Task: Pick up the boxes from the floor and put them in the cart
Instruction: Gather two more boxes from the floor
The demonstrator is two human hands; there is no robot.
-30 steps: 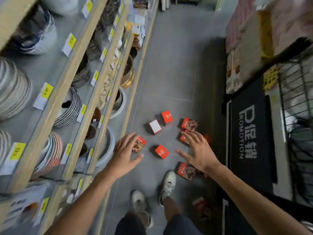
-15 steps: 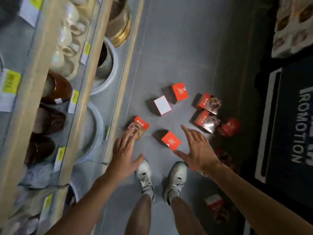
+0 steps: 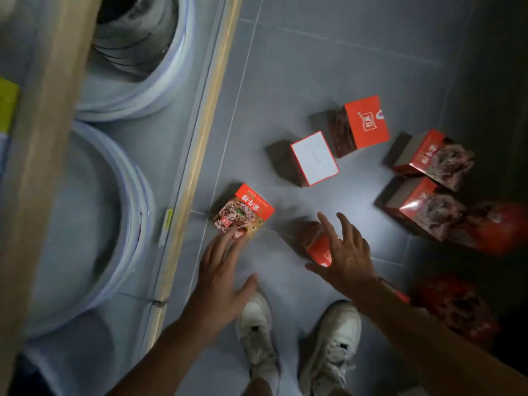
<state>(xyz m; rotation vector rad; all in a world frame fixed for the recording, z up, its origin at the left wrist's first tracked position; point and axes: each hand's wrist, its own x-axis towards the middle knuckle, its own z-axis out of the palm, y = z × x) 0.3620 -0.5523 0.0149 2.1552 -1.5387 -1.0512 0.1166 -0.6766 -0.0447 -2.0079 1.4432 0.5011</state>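
I had nothing lifted yet: my left hand (image 3: 221, 270) and right hand (image 3: 344, 252) were spread empty just over two of the boxes (image 3: 314, 158), all scattered on the floor (image 3: 314, 52), cart unseen.

Red Chinese characters run along the top edge of the food box (image 3: 244, 210) just past the left hand's fingers (image 3: 225, 242), too blurred to read. Beyond the right hand's fingers (image 3: 341, 227), the upright red box (image 3: 364, 125) carries a small logo with illegible characters. The white-faced box (image 3: 314, 158) between them bears no print.
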